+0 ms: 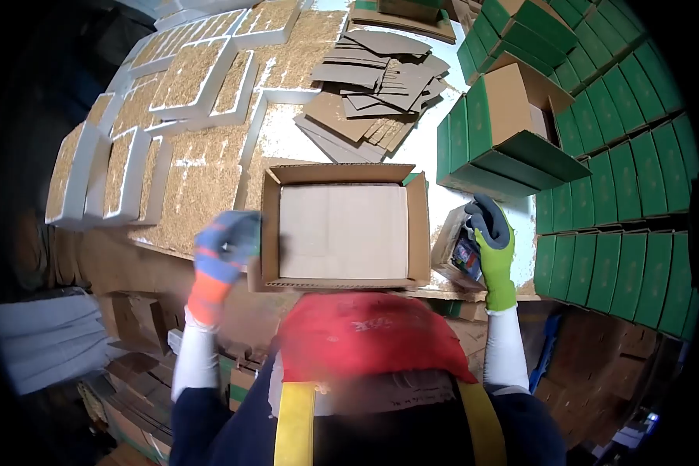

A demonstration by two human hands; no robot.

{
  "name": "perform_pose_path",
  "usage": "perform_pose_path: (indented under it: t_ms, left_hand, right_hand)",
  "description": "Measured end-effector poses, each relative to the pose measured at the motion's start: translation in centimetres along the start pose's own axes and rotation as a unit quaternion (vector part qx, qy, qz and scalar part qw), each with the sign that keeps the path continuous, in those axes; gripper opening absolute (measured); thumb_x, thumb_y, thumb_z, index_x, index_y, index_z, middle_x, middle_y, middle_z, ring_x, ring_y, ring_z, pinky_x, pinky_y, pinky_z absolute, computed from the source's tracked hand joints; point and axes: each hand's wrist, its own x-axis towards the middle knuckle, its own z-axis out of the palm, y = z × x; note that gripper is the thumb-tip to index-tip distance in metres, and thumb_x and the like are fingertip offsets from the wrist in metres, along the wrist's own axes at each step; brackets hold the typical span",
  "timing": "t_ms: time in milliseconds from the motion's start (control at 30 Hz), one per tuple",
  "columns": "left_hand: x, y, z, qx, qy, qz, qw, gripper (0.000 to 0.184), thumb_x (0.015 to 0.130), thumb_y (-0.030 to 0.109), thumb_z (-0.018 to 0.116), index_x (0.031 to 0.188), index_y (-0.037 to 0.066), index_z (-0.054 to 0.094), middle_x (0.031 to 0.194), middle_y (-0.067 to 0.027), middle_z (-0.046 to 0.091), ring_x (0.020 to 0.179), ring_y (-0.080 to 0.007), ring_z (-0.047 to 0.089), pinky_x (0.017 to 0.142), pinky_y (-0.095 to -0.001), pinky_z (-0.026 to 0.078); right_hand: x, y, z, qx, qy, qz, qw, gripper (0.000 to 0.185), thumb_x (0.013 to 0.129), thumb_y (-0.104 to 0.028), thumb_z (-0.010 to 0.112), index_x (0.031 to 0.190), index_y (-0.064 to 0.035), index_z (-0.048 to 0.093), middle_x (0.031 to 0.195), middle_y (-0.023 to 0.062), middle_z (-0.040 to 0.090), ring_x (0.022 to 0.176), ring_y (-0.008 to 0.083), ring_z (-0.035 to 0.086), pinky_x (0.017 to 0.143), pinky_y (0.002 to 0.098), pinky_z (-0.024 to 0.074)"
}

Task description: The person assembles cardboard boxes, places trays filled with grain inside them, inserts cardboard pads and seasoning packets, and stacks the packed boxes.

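An open cardboard box (pixel 269 225) stands in front of me at the table's near edge, with a flat pale layer (pixel 342 233) covering its inside. Close to the box's left wall is my left hand (pixel 229 245), in an orange and blue-grey glove; motion smears its fingers. My right hand (pixel 493 233), in a lime and grey glove, is at a small open carton (pixel 447 237) right of the box. Its fingers are curled at the carton's rim, and whatever they hold is hidden. Small dark, colourful packets (pixel 467 256) lie inside that carton.
Green boxes (pixel 606 256) are stacked in rows along the right, with an open-topped one (pixel 512 109) nearer the middle. Loose cardboard sheets (pixel 388 78) are piled at the back. White foam trays (pixel 202 78) filled with tan granular material cover the left side.
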Motion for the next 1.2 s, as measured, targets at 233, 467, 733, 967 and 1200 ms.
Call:
perform_pose_path:
  t_ms: [233, 467, 733, 967, 1200]
  left_hand:
    - [0.5, -9.2, 9.3, 0.159, 0.051, 0.075, 0.983, 0.061, 0.063, 0.024, 0.083, 0.113, 0.004, 0.055, 0.118, -0.0143, 0.045, 0.112, -0.0263, 0.046, 0.093, -0.0387, 0.043]
    - [0.2, -11.3, 10.4, -0.271, 0.029, -0.269, 0.924, 0.080, 0.072, 0.028, 0.080, 0.132, -0.008, 0.040, 0.125, -0.0190, 0.049, 0.116, -0.0258, 0.047, 0.100, -0.0385, 0.039]
    - [12.3, -5.2, 9.0, -0.521, -0.114, -0.252, 0.807, 0.075, 0.080, 0.042, 0.067, 0.131, -0.005, 0.042, 0.124, -0.0167, 0.051, 0.113, -0.0257, 0.049, 0.098, -0.0369, 0.040]
    - [29.0, 7.1, 22.2, -0.635, -0.341, -0.182, 0.669, 0.074, 0.086, 0.054, 0.056, 0.131, -0.003, 0.043, 0.124, -0.0147, 0.053, 0.111, -0.0255, 0.052, 0.096, -0.0355, 0.041]
    - [35.7, 10.5, 35.7, -0.395, -0.308, -0.147, 0.853, 0.077, 0.084, 0.070, 0.044, 0.123, 0.004, 0.055, 0.107, -0.0099, 0.065, 0.097, -0.0216, 0.058, 0.087, -0.0328, 0.046]
  right_hand:
    - [-0.3, 6.2, 9.7, -0.350, -0.172, -0.188, 0.902, 0.050, 0.067, -0.030, 0.077, 0.111, -0.0118, 0.063, 0.120, 0.0121, 0.052, 0.111, 0.0329, 0.048, 0.091, 0.0430, 0.0405]
    - [-2.3, 4.5, 12.6, -0.079, -0.049, 0.196, 0.976, 0.091, 0.071, -0.034, 0.079, 0.143, -0.0044, 0.031, 0.131, 0.0151, 0.048, 0.114, 0.0215, 0.048, 0.094, 0.0332, 0.0414]
    - [7.9, -5.5, 5.3, 0.032, -0.043, -0.147, 0.988, 0.062, 0.078, -0.022, 0.071, 0.132, -0.0039, 0.047, 0.128, 0.0094, 0.050, 0.115, 0.0177, 0.047, 0.099, 0.0335, 0.0369]
    - [15.7, 4.0, -18.9, 0.128, 0.425, 0.030, 0.895, 0.047, 0.093, -0.018, 0.054, 0.136, -0.0045, 0.041, 0.131, 0.0118, 0.049, 0.118, 0.0187, 0.048, 0.101, 0.0312, 0.0374]
    - [17.2, 16.7, -18.2, -0.011, 0.474, -0.108, 0.874, 0.057, 0.094, -0.025, 0.054, 0.138, 0.0050, 0.033, 0.133, 0.0157, 0.048, 0.121, 0.0216, 0.046, 0.104, 0.0327, 0.0340]
